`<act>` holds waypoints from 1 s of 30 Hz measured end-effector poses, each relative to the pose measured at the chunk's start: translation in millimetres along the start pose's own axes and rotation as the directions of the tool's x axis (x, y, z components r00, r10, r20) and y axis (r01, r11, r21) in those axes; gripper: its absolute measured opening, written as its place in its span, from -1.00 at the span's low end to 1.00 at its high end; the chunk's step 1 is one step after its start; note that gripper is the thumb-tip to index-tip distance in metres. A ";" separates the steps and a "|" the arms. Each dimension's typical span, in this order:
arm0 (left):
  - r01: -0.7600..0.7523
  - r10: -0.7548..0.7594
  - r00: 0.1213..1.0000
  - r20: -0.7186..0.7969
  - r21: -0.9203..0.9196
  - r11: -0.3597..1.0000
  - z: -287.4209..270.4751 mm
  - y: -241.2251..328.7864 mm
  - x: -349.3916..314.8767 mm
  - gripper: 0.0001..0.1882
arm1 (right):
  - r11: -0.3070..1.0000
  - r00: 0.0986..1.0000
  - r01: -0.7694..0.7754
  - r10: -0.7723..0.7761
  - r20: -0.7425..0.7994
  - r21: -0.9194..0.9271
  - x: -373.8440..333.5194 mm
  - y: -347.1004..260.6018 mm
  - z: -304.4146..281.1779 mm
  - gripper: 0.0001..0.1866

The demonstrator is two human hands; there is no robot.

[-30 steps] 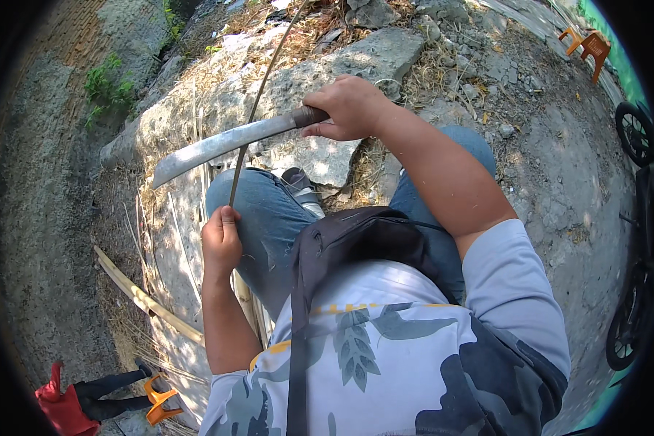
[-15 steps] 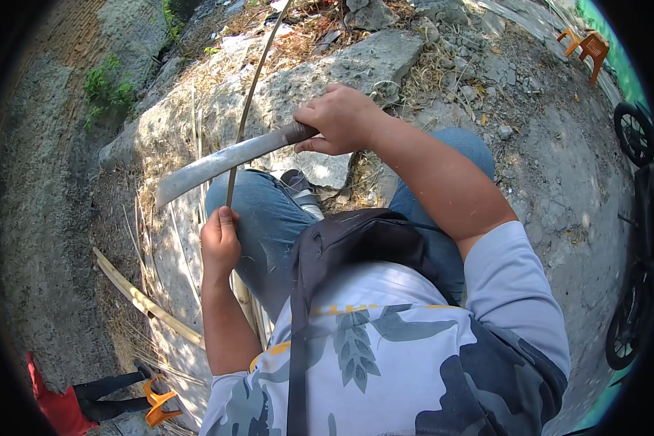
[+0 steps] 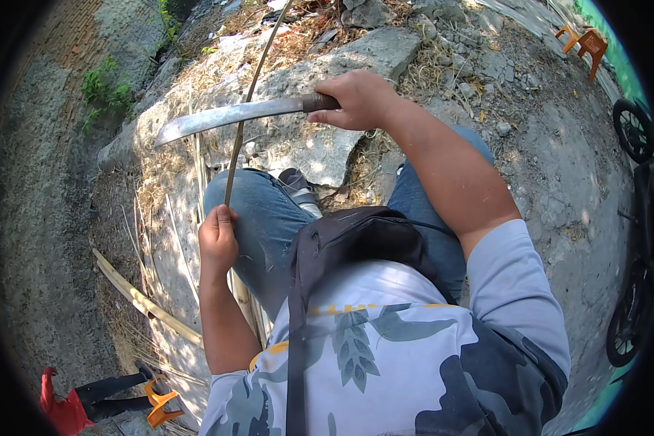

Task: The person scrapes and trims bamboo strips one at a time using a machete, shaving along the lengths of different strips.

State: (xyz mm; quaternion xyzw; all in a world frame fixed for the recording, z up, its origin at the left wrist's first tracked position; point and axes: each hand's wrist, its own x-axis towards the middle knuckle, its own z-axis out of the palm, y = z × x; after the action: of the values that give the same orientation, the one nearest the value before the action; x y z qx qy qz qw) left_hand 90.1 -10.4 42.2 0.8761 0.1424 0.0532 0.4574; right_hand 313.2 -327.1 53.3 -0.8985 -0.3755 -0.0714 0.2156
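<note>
My right hand (image 3: 357, 100) is closed round the dark handle of a machete (image 3: 229, 117). Its broad metal blade points left and lies across a long thin strip that looks like split bamboo (image 3: 251, 91). In my left hand (image 3: 218, 236) I grip the near end of this strip, beside my left knee. From there it runs up and away, past the top edge of the picture. The blade crosses it well above my left fingers.
Pale bamboo poles (image 3: 149, 301) and thin strips lie to my left. A concrete slab (image 3: 341, 62) and rubble are ahead. An orange chair (image 3: 592, 47) and motorcycles (image 3: 632, 134) stand at right. A person in red (image 3: 69, 410) is at lower left, near another orange chair (image 3: 160, 407).
My right hand has moved up and slightly right with the machete, so the blade crosses the strip farther from my left hand. The left hand has barely shifted.
</note>
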 end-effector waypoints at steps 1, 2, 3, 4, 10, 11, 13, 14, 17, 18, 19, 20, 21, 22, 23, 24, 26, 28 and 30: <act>0.001 -0.001 1.000 0.000 0.002 1.000 0.6 -1.4 -0.5 -0.56 | 1.000 1.000 0.000 0.000 0.000 0.002 0.3 -7.0 2.8 -0.48; -0.025 0.025 1.000 -0.016 0.022 0.999 2.0 -4.1 -1.1 -0.56 | 0.994 0.995 0.102 -0.102 0.008 -0.027 0.3 -13.3 6.6 -0.49; -0.051 0.053 0.998 -0.034 0.044 0.998 2.5 -4.5 -1.0 -0.55 | 0.977 0.979 0.204 -0.204 0.017 -0.055 1.4 -19.1 10.6 -0.50; -0.051 0.053 0.998 -0.036 0.047 0.998 2.3 -4.4 -1.4 -0.55 | 0.965 0.969 0.247 -0.246 0.028 -0.093 2.5 -25.3 14.6 -0.51; -0.061 0.066 0.997 -0.045 0.106 0.992 4.1 4.9 -6.4 -0.56 | 0.998 0.997 0.064 -0.065 -0.049 -0.023 7.5 2.3 2.6 -0.47; -0.062 0.067 0.997 -0.045 0.111 0.992 4.4 4.7 -6.4 -0.56 | 0.993 0.993 -0.109 0.111 -0.039 0.051 6.9 8.5 -1.5 -0.46; -0.065 0.071 0.996 -0.047 0.115 0.991 4.8 3.6 -5.3 -0.56 | 0.972 0.978 -0.207 0.209 0.000 0.109 4.6 18.1 -7.9 -0.46; -0.083 0.090 0.995 -0.042 0.133 0.988 4.6 2.5 -4.2 -0.56 | 0.985 0.986 -0.154 0.158 -0.044 0.081 2.7 23.1 -4.4 -0.46; -0.084 0.088 0.996 -0.026 0.137 0.987 1.4 -1.1 -0.5 -0.56 | 0.996 0.993 -0.087 0.086 -0.082 -0.002 1.0 19.7 -2.1 -0.46; -0.065 0.067 0.998 -0.015 0.123 0.990 0.9 -1.5 -1.4 -0.56 | 0.998 0.996 -0.061 0.059 -0.059 -0.025 -0.4 13.4 -2.6 -0.47; -0.062 0.064 0.998 -0.013 0.123 0.990 1.2 -1.2 -2.0 -0.56 | 0.998 0.999 -0.034 0.032 -0.037 -0.047 -0.9 6.9 -2.7 -0.47; -0.065 0.067 0.998 -0.009 0.132 0.989 1.4 0.0 -2.0 -0.56 | 0.998 1.000 0.007 -0.006 0.019 -0.061 0.5 -0.6 -2.3 -0.48; -0.071 0.073 0.997 -0.009 0.142 0.987 1.1 2.0 -0.7 -0.55 | 0.998 1.000 0.008 -0.007 0.017 -0.059 1.1 -7.0 0.5 -0.48; -0.071 0.074 0.997 -0.011 0.144 0.987 1.9 1.5 -0.4 -0.55 | 0.991 0.994 0.110 -0.111 -0.003 -0.077 0.3 -13.3 5.2 -0.49; -0.078 0.082 0.996 -0.022 0.139 0.987 3.3 0.0 -0.3 -0.55 | 0.973 0.977 0.211 -0.214 -0.021 -0.096 0.6 -18.2 10.5 -0.50; -0.083 0.089 0.996 -0.034 0.134 0.987 3.8 -1.0 -0.9 -0.55 | 0.956 0.960 0.276 -0.280 -0.028 -0.096 2.3 -24.3 14.8 -0.51; -0.082 0.088 0.995 -0.037 0.142 0.986 2.6 -1.2 -1.6 -0.55 | 0.947 0.952 0.302 -0.306 -0.026 -0.107 5.2 -24.5 13.3 -0.53; -0.079 0.085 0.996 -0.036 0.148 0.986 2.0 -0.8 -4.4 -0.55 | 0.943 0.948 0.310 -0.316 -0.034 -0.119 5.9 -19.6 9.1 -0.53; -0.079 0.084 0.996 -0.018 0.173 0.982 1.7 2.9 -5.7 -0.55 | 0.984 0.986 0.162 -0.165 -0.029 -0.077 5.7 -5.2 3.0 -0.53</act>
State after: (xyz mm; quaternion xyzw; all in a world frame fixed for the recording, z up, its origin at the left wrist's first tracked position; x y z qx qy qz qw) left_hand 85.7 -15.0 43.9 0.9167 0.1163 0.0706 0.3757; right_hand 313.5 -318.9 54.0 -0.8706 -0.4413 -0.1185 0.1821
